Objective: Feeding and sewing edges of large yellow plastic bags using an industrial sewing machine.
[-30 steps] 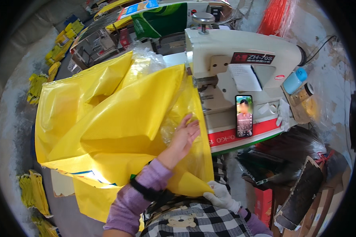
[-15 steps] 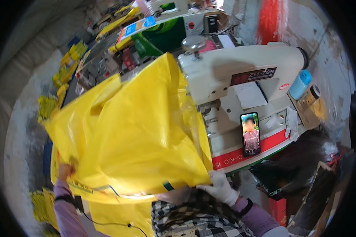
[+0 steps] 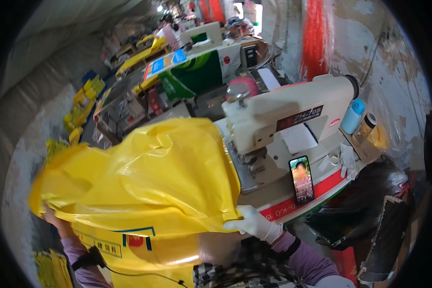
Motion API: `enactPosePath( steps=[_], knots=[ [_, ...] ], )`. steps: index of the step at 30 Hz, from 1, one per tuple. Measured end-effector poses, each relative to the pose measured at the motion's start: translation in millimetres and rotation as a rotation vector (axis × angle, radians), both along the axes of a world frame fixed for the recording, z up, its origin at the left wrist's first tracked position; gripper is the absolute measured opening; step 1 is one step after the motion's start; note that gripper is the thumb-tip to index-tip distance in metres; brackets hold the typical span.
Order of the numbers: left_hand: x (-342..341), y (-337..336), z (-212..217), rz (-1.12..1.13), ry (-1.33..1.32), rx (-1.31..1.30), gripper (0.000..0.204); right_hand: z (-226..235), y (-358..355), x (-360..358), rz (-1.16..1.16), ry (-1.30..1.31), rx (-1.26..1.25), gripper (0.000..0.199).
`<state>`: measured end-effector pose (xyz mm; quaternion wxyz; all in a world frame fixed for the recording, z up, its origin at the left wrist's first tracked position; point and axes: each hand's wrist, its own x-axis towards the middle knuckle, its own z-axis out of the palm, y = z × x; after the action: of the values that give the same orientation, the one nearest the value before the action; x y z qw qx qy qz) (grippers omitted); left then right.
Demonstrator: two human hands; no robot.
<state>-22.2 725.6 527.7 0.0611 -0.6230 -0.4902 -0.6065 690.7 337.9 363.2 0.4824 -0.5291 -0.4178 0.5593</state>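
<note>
A large yellow woven plastic sack (image 3: pixel 168 168) spreads in front of me, its upper part billowed and creased, its printed lower part hanging toward my lap. At its left edge my bare left hand (image 3: pixel 54 217) is closed on the material, some fingers hidden by a fold. My right hand (image 3: pixel 254 223), in a white glove, pinches the sack's near right edge. Just right of the sack stands a cream industrial sewing machine (image 3: pixel 273 108). The sack's right edge lies beside the needle area (image 3: pixel 252 163), and I cannot tell whether it touches.
A lit phone (image 3: pixel 301 180) leans on the machine bed. Beyond it are a folded paper (image 3: pixel 298 139), a glove (image 3: pixel 348 161), a blue bottle (image 3: pixel 354 116) and a lidded jar (image 3: pixel 365 127). Yellow bundles (image 3: pixel 84 103) lie on the left. A cord crosses near my left wrist.
The raised top of the sack has dropped and flattened toward me. My left hand has moved left and slightly down, stretching the sack sideways; my right hand has shifted a little left. The view has tilted up.
</note>
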Motion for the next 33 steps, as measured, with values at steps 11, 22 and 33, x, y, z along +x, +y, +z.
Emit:
enactPosePath(
  steps=[11,22,33],
  knots=[
    [-28,-150,-125,0.212,-1.1,-0.323,0.045,-6,-38,-23,-0.017,0.222,0.073,0.023],
    [84,-320,-147,-0.41,-0.314,-0.64,0.059,-9,-51,-165,0.807,-0.512,0.989,0.028],
    [149,-571,-245,0.229,-1.163,-0.98,0.027,-12,111,-45,-0.007,-1.273,0.818,0.05]
  ],
)
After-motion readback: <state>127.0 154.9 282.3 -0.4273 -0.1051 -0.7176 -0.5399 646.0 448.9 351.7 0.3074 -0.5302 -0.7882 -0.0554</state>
